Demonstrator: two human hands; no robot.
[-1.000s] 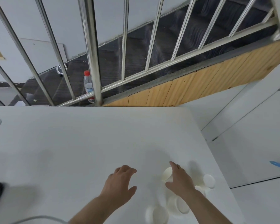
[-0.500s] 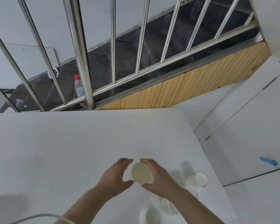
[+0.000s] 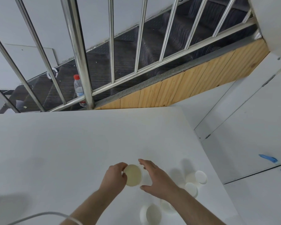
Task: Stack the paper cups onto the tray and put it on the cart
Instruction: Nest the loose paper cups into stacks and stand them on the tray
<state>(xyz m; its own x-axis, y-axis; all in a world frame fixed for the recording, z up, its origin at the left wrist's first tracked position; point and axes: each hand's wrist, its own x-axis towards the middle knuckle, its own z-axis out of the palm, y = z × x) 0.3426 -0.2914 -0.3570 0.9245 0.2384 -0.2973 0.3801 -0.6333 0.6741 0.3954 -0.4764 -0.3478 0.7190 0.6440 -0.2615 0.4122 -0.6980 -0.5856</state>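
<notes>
Head-cam view down onto a white tabletop [image 3: 55, 151]. Left hand [image 3: 114, 177] holds a paper cup [image 3: 133, 175] w/ its open mouth facing the camera; fingers curl round the cup's left rim, so the left grip is closed on it. Right hand [image 3: 157, 179] sits just right of the cup, fingers straight & spread, thumb below, palm toward the cup; can't tell if it touches. Right grip is open, holding nothing. More paper cups lie on the tabletop to the right of & below the right hand: two w/ bases showing [image 3: 199, 177], one on its side nearer the camera [image 3: 151, 215]. Beyond the tabletop, well away from both hands: steel railing [image 3: 78, 51], a plastic water bottle w/ red cap [image 3: 79, 88], dark stairs [image 3: 177, 38].
</notes>
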